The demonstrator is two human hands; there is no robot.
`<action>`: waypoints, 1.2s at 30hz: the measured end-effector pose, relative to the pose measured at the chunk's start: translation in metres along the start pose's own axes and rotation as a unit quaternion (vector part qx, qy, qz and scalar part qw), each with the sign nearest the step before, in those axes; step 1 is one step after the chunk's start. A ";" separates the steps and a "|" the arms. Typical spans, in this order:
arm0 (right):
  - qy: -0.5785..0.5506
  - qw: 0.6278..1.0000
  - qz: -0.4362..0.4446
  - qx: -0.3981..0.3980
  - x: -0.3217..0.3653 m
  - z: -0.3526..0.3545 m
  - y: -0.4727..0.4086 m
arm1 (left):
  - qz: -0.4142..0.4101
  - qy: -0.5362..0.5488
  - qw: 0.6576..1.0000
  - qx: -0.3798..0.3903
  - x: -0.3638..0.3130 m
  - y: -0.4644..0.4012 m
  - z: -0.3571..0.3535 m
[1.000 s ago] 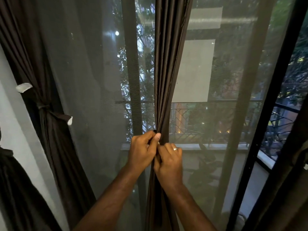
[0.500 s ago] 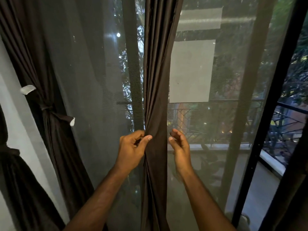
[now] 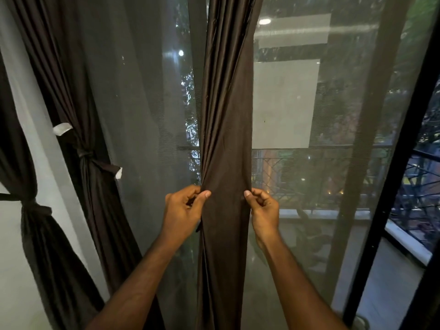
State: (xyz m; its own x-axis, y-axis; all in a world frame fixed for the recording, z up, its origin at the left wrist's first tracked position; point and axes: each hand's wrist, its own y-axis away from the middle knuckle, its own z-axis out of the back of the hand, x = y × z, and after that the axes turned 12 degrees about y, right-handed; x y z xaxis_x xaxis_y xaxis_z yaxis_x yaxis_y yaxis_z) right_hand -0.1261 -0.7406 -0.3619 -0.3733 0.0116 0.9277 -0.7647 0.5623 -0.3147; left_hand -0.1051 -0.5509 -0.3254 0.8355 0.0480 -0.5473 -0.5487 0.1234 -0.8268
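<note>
My left hand (image 3: 183, 210) and right hand (image 3: 263, 208) had parted, each pinching an edge of the curtain (image 3: 226, 139), spreading it wider.

The curtain (image 3: 226, 139) in front of you is dark brown woven cloth, smooth, with a faint satin sheen along its folds. Behind it you see a fine grey mesh screen (image 3: 147, 103), matt and see-through. The black door frame (image 3: 390, 210) looks smooth and slightly glossy.
</note>
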 end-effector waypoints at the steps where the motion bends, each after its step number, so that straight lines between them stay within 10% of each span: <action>1: -0.004 1.000 0.007 -0.019 -0.001 0.002 0.001 | -0.003 -0.006 1.000 -0.004 0.001 0.000 0.001; 18: 0.178 0.951 0.182 -0.178 0.006 0.016 0.035 | -0.071 -0.169 0.982 -0.046 0.002 0.002 -0.022; 28: 0.346 0.856 0.366 -0.120 -0.004 -0.010 0.072 | -0.068 -0.215 0.974 -0.016 -0.005 0.004 -0.044; 36: 0.303 0.882 0.354 -0.062 -0.003 -0.022 0.068 | -0.006 -0.045 0.998 -0.038 -0.011 0.009 -0.042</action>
State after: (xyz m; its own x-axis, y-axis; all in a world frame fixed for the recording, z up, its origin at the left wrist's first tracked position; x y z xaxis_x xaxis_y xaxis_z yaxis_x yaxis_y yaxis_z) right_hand -0.1656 -0.6843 -0.3819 -0.3560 0.8159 0.4556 -0.3754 0.3216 -0.8693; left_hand -0.1205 -0.5918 -0.3319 0.8396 0.1367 -0.5257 -0.5357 0.0486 -0.8430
